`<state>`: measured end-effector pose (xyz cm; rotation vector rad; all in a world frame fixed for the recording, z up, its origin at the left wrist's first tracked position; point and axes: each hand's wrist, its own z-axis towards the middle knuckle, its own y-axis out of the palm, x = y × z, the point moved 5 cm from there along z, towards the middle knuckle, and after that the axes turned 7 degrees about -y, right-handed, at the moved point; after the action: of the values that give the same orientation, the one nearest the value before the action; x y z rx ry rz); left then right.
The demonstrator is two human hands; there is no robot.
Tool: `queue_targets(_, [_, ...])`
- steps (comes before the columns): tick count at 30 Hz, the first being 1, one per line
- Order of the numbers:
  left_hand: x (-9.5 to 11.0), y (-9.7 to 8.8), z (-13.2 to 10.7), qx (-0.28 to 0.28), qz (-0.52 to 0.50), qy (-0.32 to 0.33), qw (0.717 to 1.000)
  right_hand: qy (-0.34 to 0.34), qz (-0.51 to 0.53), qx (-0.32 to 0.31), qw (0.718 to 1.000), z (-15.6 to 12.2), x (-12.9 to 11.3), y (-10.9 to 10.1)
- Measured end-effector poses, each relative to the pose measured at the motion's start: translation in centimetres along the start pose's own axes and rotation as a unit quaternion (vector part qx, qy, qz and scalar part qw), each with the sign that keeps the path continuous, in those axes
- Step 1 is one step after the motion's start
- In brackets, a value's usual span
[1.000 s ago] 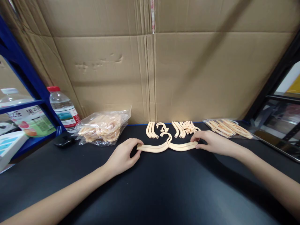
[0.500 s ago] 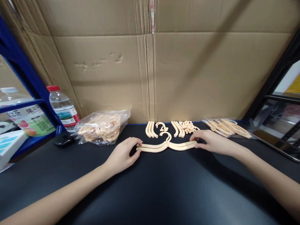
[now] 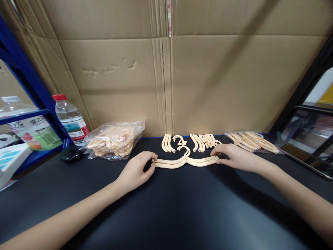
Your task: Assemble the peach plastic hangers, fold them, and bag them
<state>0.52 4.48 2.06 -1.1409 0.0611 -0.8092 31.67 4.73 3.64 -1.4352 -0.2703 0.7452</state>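
Note:
A cream plastic hanger point(image 3: 185, 161) lies flat on the black table point(image 3: 166, 215), its hook pointing away from me. My left hand point(image 3: 135, 171) pinches the hanger's left end between thumb and fingers. My right hand point(image 3: 234, 157) grips the hanger's right end the same way. Just behind the hanger lie loose cream parts: curved arm pieces point(image 3: 167, 143), a single hook point(image 3: 180, 140), more curved pieces point(image 3: 198, 143) and a small heap of little parts point(image 3: 209, 140).
A clear bag of cream parts point(image 3: 114, 141) lies at back left, another bag point(image 3: 253, 142) at back right. A water bottle point(image 3: 70, 119) and a black object point(image 3: 70, 155) sit beside a blue shelf point(image 3: 28, 104). A cardboard wall point(image 3: 166, 69) closes the back.
The hanger and both hands have shifted slightly away from me, toward the loose parts. The grip of both hands is unchanged.

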Motion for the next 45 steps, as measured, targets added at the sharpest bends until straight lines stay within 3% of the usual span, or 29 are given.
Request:
queue_targets(12, [-0.2,-0.1,0.0,0.01,0.009,-0.006,1.0,0.023,-0.035,0.044,0.998,-0.2,1.8,-0.3])
queue_targets(26, [0.1,-0.3,0.0,0.02,0.005,0.0,1.0,0.062,-0.059,0.071,0.994,-0.2,1.6,-1.0])
queue_targets(34, [-0.2,-0.5,0.1,0.017,-0.033,-0.035,0.999,0.037,-0.039,0.151,0.987,0.1,0.7,-1.3])
queue_targets(39, [-0.6,-0.6,1.3,0.002,-0.069,-0.068,0.995,0.051,0.011,0.154,0.987,2.2,-0.7,-1.4])
queue_targets(45, [-2.1,0.5,5.4,-0.009,-0.08,-0.139,0.987,0.097,-0.055,0.095,0.989,7.8,-2.3,-1.2])
